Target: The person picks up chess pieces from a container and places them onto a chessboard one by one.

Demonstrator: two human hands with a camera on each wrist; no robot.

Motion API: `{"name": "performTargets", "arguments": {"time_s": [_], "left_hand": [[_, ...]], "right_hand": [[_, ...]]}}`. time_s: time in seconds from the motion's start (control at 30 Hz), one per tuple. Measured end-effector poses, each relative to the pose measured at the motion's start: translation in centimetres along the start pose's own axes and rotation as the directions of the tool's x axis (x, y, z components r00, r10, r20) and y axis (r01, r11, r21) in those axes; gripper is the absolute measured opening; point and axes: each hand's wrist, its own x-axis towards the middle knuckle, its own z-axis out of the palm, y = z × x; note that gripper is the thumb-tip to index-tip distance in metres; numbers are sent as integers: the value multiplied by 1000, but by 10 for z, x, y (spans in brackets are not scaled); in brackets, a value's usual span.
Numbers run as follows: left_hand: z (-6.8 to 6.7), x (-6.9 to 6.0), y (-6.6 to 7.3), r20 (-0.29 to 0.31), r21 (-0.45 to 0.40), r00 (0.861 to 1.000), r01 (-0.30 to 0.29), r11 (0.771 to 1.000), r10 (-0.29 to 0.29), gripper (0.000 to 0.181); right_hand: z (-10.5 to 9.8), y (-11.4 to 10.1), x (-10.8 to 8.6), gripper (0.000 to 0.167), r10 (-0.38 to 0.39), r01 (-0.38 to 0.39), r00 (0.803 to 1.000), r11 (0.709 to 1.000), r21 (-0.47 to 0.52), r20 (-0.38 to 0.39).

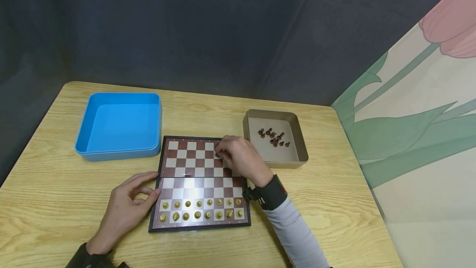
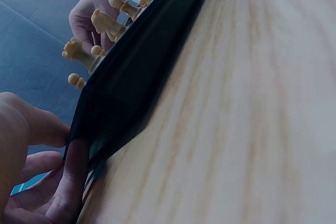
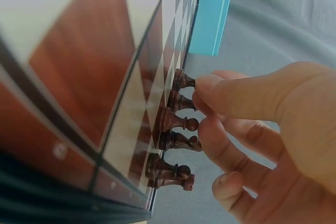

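A magnetic-style chessboard point(image 1: 189, 183) with brown and white squares lies on the table. My left hand point(image 1: 128, 202) touches its left edge with thumb and index finger; the left wrist view shows these fingers point(image 2: 76, 166) against the dark side. Over the far right part, my right hand point(image 1: 243, 158) pinches a dark brown chess piece point(image 3: 184, 79) at the board surface, its top hidden by the fingertips. Several dark pieces, including a pawn point(image 3: 176, 120), stand beside it, hidden in the head view. Gold chess pieces point(image 1: 197, 214) fill two near rows.
Right of the board, a beige box point(image 1: 256, 148) contains several loose dark brown pieces point(image 1: 274, 140). A blue tray point(image 1: 124, 125) sits at the back left. Dark cloth point(image 1: 186, 32) hangs behind the wooden table point(image 1: 323, 218), and a flower-patterned panel point(image 1: 416, 135) stands at the right.
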Motion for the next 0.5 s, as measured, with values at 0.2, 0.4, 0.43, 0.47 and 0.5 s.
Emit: {"name": "performTargets", "arguments": {"time_s": [0.2, 0.4, 0.43, 0.47, 0.5], "left_hand": [[0, 0, -1, -3, 1, 1000, -6, 1000, 6, 44], [0, 0, -1, -1, -6, 1000, -5, 1000, 5, 44], [0, 0, -1, 0, -6, 1000, -4, 1000, 4, 44], [0, 0, -1, 0, -5, 1000, -3, 1000, 3, 44], [0, 0, -1, 0, -4, 1000, -2, 1000, 2, 44]], "right_hand": [[1, 0, 0, 12, 10, -10, 1000, 1000, 4, 3], [1, 0, 0, 12, 19, -19, 1000, 1000, 5, 10], [1, 0, 0, 12, 19, -19, 1000, 1000, 4, 10], [1, 0, 0, 12, 18, -18, 1000, 1000, 4, 10], [1, 0, 0, 12, 17, -17, 1000, 1000, 4, 10]]}}
